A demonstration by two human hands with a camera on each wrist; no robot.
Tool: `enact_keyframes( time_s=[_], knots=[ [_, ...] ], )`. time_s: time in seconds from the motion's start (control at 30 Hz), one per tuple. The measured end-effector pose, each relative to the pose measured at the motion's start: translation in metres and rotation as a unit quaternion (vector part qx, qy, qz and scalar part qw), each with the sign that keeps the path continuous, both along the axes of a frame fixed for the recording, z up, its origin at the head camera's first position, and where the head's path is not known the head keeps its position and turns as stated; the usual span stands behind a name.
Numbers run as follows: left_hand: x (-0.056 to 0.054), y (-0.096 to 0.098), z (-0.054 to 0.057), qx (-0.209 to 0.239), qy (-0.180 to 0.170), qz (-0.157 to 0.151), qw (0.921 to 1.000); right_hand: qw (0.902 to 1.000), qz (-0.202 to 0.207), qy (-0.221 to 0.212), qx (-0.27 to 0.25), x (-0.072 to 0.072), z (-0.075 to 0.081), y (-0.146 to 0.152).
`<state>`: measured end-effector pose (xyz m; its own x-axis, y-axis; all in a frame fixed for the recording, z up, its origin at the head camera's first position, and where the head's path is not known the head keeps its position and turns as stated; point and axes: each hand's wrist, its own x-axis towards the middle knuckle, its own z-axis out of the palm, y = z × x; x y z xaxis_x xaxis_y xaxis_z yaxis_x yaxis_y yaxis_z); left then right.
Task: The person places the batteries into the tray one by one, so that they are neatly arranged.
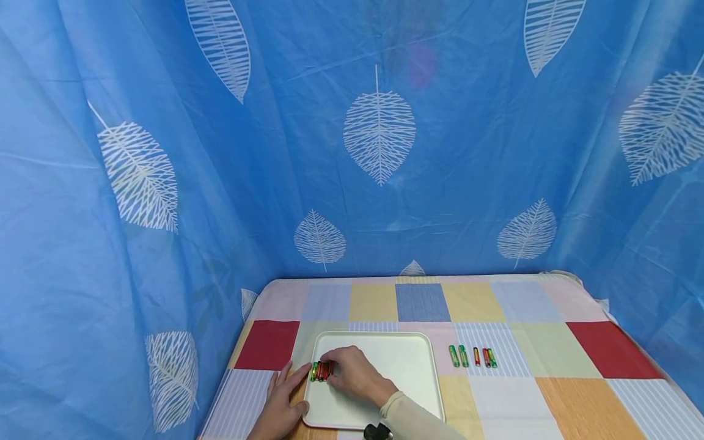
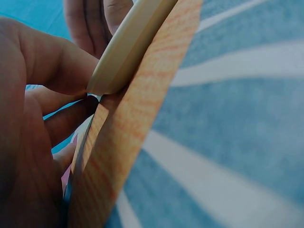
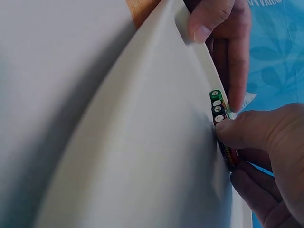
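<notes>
White rectangular tray (image 1: 398, 360): battery row (image 1: 321, 371) at nine o'clock. Right hand (image 1: 359, 374): grip pinches battery row. Left hand (image 1: 281, 404): grip released, touches tray.

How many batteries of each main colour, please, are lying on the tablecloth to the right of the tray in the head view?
Green batteries: 3
Red batteries: 2
Total: 5
</notes>
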<state>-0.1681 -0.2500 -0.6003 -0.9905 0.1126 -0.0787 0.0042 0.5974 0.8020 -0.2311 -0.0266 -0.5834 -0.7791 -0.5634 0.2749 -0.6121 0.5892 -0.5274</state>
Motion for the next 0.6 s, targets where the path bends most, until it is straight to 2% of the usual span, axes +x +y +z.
enact_keyframes(
  time_s=[0.43, 0.6],
  knots=[
    [0.001, 0.001, 0.003, -0.011, -0.005, 0.008, 0.9999, 1.0, 0.008, -0.001, -0.002, 0.002, 0.002, 0.002],
    [0.002, 0.003, 0.004, -0.014, -0.015, 0.014, 0.9997, 0.9994, 0.024, -0.003, -0.026, 0.001, 0.004, 0.013]
  ],
)
